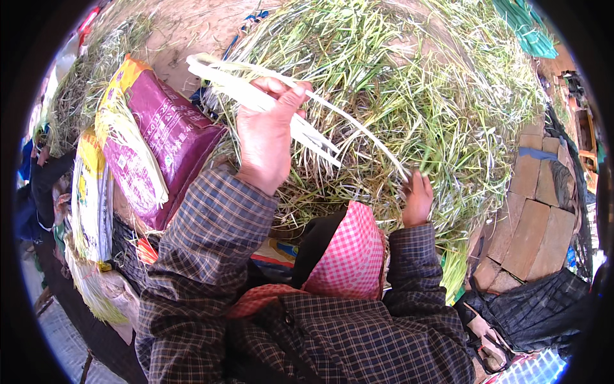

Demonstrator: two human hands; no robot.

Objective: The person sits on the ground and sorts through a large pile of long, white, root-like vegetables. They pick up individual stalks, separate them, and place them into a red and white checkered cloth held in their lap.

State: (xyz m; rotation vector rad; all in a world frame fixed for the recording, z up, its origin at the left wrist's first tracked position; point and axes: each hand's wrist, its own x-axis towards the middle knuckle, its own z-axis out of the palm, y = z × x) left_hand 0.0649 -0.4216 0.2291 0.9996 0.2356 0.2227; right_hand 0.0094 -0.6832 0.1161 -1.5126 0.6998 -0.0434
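My left hand (266, 144) is raised and grips a small bunch of pale, whitish-yellow plant stalks (232, 89) between thumb and fingers. The bunch slants across the hand, with its cut-looking ends pointing down to the right. One thin pale strand (364, 126) stretches from beside the bunch to my right hand (418, 201), whose fingertips pinch its far end. A bit of green leaf shows just above those fingertips. Beneath both hands spreads a heap of loose green and straw-coloured leaves (374, 62).
Left of me lies a purple printed sack (168, 115) with a bunch of pale stalks (144, 149) on it. Beyond it are a white-and-yellow sack (91, 192) and another person's hand (42, 156). Bricks (525, 235) and black netting (532, 307) lie at right. Pink checked cloth (348, 254) covers my knee.
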